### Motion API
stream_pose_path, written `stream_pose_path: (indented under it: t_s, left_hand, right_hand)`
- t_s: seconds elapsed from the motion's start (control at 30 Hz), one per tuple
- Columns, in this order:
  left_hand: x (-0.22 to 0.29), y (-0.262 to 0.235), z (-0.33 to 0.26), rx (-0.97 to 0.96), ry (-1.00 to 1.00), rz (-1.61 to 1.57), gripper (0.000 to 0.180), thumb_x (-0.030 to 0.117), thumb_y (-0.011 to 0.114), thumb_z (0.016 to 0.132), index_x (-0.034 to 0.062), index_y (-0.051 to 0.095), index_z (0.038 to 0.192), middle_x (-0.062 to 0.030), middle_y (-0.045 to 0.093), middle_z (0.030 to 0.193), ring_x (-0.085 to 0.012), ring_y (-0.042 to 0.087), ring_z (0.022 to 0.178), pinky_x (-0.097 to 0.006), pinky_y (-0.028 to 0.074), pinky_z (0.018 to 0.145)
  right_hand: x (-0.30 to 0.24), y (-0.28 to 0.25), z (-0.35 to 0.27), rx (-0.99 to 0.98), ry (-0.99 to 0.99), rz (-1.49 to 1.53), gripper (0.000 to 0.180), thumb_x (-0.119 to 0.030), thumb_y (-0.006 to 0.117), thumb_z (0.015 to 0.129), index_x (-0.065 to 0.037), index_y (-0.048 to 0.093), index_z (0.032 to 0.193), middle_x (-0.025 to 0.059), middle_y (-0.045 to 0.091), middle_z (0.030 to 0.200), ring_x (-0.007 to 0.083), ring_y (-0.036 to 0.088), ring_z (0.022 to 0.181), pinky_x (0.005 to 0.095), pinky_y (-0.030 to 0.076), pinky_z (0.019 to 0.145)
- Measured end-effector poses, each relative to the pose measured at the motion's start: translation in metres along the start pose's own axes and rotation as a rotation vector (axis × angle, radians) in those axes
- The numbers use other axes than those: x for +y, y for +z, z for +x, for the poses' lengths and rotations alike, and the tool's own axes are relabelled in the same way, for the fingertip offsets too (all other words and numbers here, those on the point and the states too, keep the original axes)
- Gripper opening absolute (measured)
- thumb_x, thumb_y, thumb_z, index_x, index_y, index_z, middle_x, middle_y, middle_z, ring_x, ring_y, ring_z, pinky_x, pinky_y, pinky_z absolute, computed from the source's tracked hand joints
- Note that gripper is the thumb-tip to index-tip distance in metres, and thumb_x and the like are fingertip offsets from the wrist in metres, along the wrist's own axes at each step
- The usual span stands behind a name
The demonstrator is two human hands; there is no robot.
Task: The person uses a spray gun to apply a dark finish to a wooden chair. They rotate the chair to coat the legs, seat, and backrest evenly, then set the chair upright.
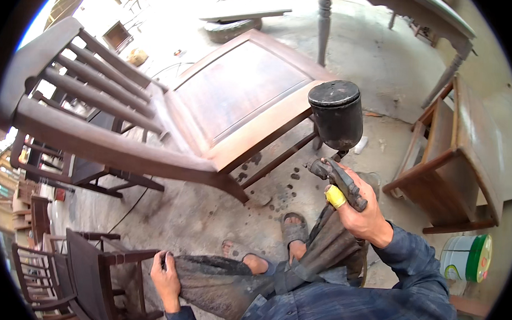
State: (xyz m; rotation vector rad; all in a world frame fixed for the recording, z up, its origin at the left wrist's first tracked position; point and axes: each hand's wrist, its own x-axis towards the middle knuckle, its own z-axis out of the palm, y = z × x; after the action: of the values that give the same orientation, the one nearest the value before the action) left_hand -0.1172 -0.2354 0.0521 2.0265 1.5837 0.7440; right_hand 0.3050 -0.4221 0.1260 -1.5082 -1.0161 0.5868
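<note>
My right hand (362, 215) is wrapped round the handle of a spray gun (339, 180), with a yellow wrapping on one of its digits. Above the gun sits its round black paint cup (336, 115), lidded and upright. Left of the gun stands a brown wooden chair (236, 95), its slatted back (98, 82) at the far left and its panelled seat turned toward the gun. My left hand (167, 278) is low beside my trouser leg, fingers curled closed. Whatever it may hold between finger and thumb is hidden.
Dark chairs (96, 273) stand at lower left, with more behind the brown chair. A grey table (323, 30) is at the back. On the right are a tipped wooden furniture piece (435, 163) and a white-and-green bucket (465, 257). A tyre (232, 30) lies beyond the seat.
</note>
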Motion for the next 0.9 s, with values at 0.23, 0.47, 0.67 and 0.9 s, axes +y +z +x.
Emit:
stream_pose_path:
  t_s: [0.23, 0.47, 0.67, 0.9]
  left_hand:
    - [-0.004, 0.006, 0.002, -0.020, -0.028, -0.052, 0.022, 0.016, 0.059, 0.101, -0.0055, 0.063, 0.105, -0.0146, 0.068, 0.089, -0.0213, 0.062, 0.083, -0.034, 0.050, 0.081]
    - [0.000, 0.003, -0.002, -0.006, -0.006, -0.027, 0.020, 0.014, 0.059, 0.099, -0.0043, 0.064, 0.105, -0.0173, 0.069, 0.091, -0.0241, 0.064, 0.083, -0.036, 0.051, 0.079]
    - [0.005, 0.008, 0.010, 0.027, 0.024, -0.013, 0.021, 0.017, 0.065, 0.095, -0.0013, 0.068, 0.104, -0.0213, 0.071, 0.090, -0.0321, 0.070, 0.084, -0.037, 0.053, 0.077]
    - [0.006, 0.002, -0.002, 0.065, -0.004, 0.005, 0.022, 0.018, 0.067, 0.095, -0.0010, 0.068, 0.105, -0.0218, 0.072, 0.091, -0.0335, 0.071, 0.085, -0.038, 0.053, 0.077]
  right_hand:
    - [0.017, -0.058, 0.021, 0.248, 0.056, -0.063, 0.044, -0.005, 0.062, 0.095, 0.002, 0.055, 0.138, 0.0000, 0.064, 0.103, 0.0052, 0.055, 0.086, 0.0233, 0.048, 0.076]
    - [0.018, -0.075, 0.048, 0.372, 0.179, -0.028, 0.052, -0.001, 0.055, 0.097, -0.003, 0.047, 0.147, 0.0043, 0.066, 0.092, 0.0082, 0.061, 0.072, 0.0253, 0.047, 0.047]
    - [0.031, -0.015, 0.000, 0.028, 0.045, 0.079, 0.053, -0.002, 0.054, 0.095, -0.002, 0.047, 0.147, 0.0041, 0.068, 0.091, 0.0087, 0.062, 0.078, 0.0236, 0.051, 0.062]
    - [0.012, 0.072, -0.032, -0.269, -0.051, 0.055, 0.044, 0.004, 0.064, 0.085, 0.008, 0.058, 0.129, 0.0254, 0.061, 0.135, 0.0321, 0.068, 0.116, 0.0331, 0.051, 0.094]
